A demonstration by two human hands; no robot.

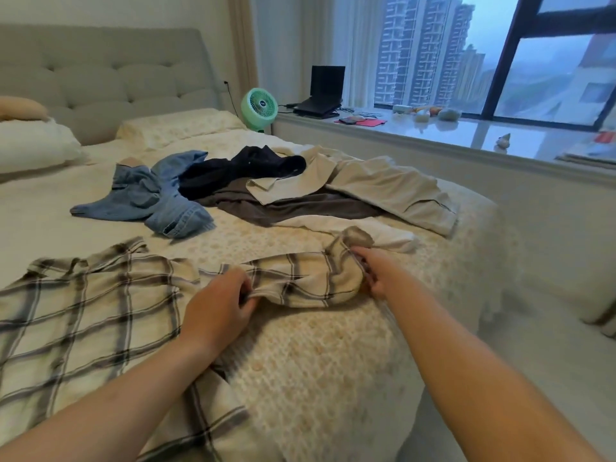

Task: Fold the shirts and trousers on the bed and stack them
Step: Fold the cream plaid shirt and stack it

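The plaid shirt (100,311) in the lower left is soft, matt woven cloth. The bedspread (316,361) under it looks nubbly and textured. Mid-frame, the jeans (150,198) are faded denim. The window ledge (450,135) at upper right is glossy, reflective stone; the headboard (100,78) is tufted fabric.

My plaid shirt (83,315) runs off the left and bottom edges — cloth hides my left hand's (218,303) fingertips, and my right hand's (378,273) too.

Six garments (83,305), two pillows (33,148), one fan (260,106)
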